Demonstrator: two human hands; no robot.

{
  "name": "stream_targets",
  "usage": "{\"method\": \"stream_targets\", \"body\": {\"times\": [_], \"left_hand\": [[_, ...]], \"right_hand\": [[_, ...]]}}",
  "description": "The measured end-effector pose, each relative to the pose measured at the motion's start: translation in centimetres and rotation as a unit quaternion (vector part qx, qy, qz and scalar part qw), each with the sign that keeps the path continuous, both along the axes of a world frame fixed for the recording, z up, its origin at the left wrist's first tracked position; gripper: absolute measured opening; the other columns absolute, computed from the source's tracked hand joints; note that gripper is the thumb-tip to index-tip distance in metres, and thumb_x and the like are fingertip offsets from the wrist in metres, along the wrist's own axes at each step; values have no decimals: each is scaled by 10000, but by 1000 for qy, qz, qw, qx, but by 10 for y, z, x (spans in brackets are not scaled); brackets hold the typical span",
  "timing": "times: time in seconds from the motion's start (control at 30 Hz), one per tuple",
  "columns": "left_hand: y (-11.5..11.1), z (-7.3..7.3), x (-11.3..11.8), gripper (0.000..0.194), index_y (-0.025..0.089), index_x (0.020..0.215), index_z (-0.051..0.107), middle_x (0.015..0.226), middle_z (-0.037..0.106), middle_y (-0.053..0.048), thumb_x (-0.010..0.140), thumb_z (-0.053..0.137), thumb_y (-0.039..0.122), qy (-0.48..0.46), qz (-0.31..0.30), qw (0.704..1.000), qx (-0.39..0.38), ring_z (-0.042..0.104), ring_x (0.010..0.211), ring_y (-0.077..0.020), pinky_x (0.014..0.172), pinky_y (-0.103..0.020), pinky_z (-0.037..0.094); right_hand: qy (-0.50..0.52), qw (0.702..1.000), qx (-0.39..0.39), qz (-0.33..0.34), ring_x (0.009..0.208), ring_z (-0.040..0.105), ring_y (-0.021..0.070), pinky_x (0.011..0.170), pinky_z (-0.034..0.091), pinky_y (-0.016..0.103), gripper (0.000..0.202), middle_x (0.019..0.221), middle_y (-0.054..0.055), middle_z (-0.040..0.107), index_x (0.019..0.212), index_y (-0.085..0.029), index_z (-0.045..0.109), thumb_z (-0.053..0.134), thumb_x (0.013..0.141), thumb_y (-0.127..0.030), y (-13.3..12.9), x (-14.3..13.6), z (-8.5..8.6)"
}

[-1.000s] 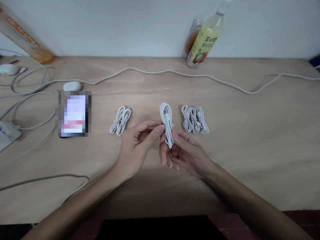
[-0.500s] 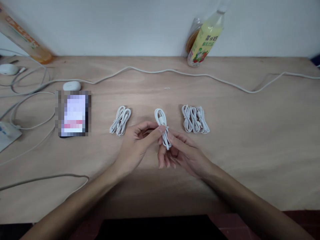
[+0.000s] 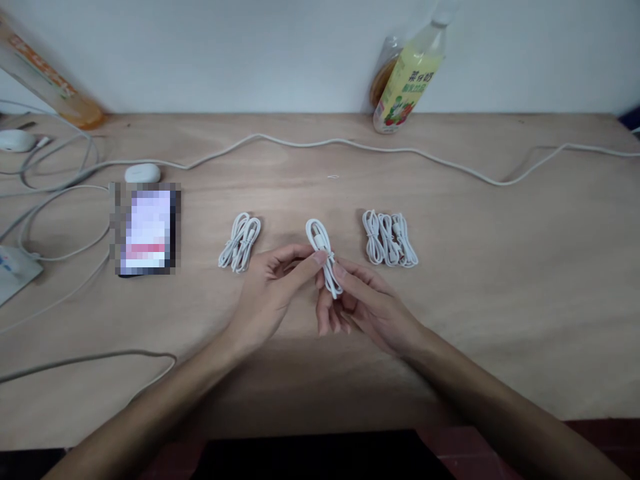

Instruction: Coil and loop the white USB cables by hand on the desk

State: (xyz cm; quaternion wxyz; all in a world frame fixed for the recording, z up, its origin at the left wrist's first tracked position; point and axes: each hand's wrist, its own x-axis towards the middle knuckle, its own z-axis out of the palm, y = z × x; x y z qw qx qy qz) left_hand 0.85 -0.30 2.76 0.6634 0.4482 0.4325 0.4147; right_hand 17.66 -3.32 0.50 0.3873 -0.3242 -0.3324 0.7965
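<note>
Between my hands, above the table, is a coiled white USB cable (image 3: 319,233), bound round its middle by a thin tie. My left hand (image 3: 277,283) pinches the coil at its middle, thumb on top. From the other side, my right hand (image 3: 373,300) grips its lower part near the tie, with several fingers curled beneath. Two tied white cable bundles (image 3: 240,242) lie side by side to the left of my hands. Three more tied white cable bundles (image 3: 389,239) lie in a row to the right.
A long white cord (image 3: 320,142) runs across the wooden table (image 3: 500,280). At the back stand a yellow drink bottle (image 3: 410,80) and an orange drink bottle (image 3: 60,87). On the left lie a phone (image 3: 147,230), a white case (image 3: 143,173), a power strip (image 3: 17,270) and tangled cables.
The upper loop of the held cable has tilted slightly to the left. Both hands keep their grip in nearly the same place.
</note>
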Motion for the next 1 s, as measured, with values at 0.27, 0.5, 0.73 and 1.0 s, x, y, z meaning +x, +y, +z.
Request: {"method": "stream_targets", "body": {"times": [0.27, 0.5, 0.73, 1.0], "left_hand": [[0, -2, -2, 329, 211, 715, 793, 732, 695, -17, 910, 872, 464, -17, -13, 1000, 1, 686, 754, -194, 832, -343, 589], [-2, -5, -2, 267, 201, 859, 853, 809, 738, -39, 945, 827, 452, -29, -21, 999, -20, 726, 849, -221, 890, -365, 601], [-2, -5, -2, 262, 193, 913, 876, 958, 830, -75, 969, 801, 437, -37, -27, 999, -23, 769, 972, -248, 1028, -399, 580], [2, -9, -2, 287, 200, 1090, 854, 986, 831, -60, 880, 910, 388, -98, 35, 992, -71, 738, 814, -186, 791, -333, 606]], "right_hand": [[5, 1000, -1, -7, 484, 555, 101, 471, 382, 201, 410, 621, 2, 752, 936, -211, 633, 699, 1023, -607, 0, 0, 2], [-27, 999, 5, -28, 435, 531, 86, 456, 368, 210, 354, 605, -21, 747, 936, -211, 655, 760, 991, -545, 0, 0, -1], [-38, 999, 9, -30, 383, 525, 80, 377, 304, 203, 383, 557, -54, 707, 947, -213, 660, 766, 970, -580, 1, 0, -1], [-34, 999, -7, -5, 333, 481, 80, 351, 309, 193, 409, 521, -32, 710, 847, -206, 667, 711, 989, -587, 0, 1, 2]]}}
